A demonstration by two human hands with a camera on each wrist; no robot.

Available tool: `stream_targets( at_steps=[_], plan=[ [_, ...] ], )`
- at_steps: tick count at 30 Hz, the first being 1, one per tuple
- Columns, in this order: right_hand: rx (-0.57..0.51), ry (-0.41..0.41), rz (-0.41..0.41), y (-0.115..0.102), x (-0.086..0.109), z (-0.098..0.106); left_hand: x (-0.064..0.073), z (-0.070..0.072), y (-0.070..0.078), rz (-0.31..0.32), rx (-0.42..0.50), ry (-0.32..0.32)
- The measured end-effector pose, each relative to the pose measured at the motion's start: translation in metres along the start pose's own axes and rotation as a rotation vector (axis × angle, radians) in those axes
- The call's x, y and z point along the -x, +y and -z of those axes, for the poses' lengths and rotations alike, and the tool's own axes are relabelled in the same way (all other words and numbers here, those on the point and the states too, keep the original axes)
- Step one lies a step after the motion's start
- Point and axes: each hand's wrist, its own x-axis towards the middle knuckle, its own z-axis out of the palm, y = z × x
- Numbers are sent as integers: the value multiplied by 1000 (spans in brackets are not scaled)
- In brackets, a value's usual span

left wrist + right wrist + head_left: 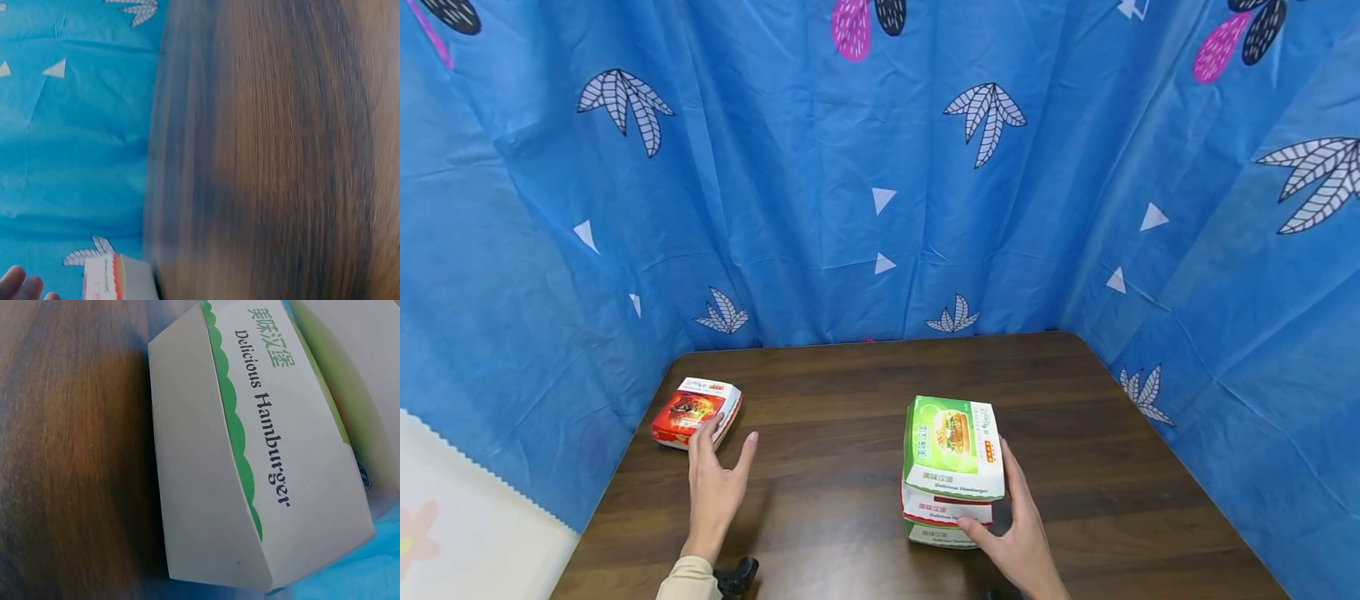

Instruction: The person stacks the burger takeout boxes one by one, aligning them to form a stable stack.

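Three hamburger boxes form a slightly uneven stack right of the table's middle. A green and white box (952, 446) is on top, a red-trimmed white box (942, 507) in the middle, and a green-trimmed box (940, 534) at the bottom. My right hand (1018, 537) is at the stack's near right corner, thumb in front, fingers along the right side; firm contact is unclear. A green-edged box (250, 437) fills much of the right wrist view. At the far left, my left hand (718, 496) is spread beside a red and white hamburger box (700, 408), fingertips overlapping its near edge.
The dark wooden table (820, 433) has a blue patterned curtain (820, 208) along its back and sides. A black object (737, 577) is by the left wrist. White cloth (467, 517) shows at lower left.
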Motion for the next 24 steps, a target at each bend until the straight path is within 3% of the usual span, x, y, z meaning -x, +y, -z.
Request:
stream_targets(
  at_steps=[7, 14, 24],
  plan=[
    [-16, 0, 38, 0, 0, 1, -7, 5, -19, 33, -39, 31],
    [3, 7, 13, -1, 0, 2, -12, 9, -39, 80, -92, 49],
    [-7, -2, 2, -3, 1, 3, -26, 15, -54, 123, -56, 81]
  ],
)
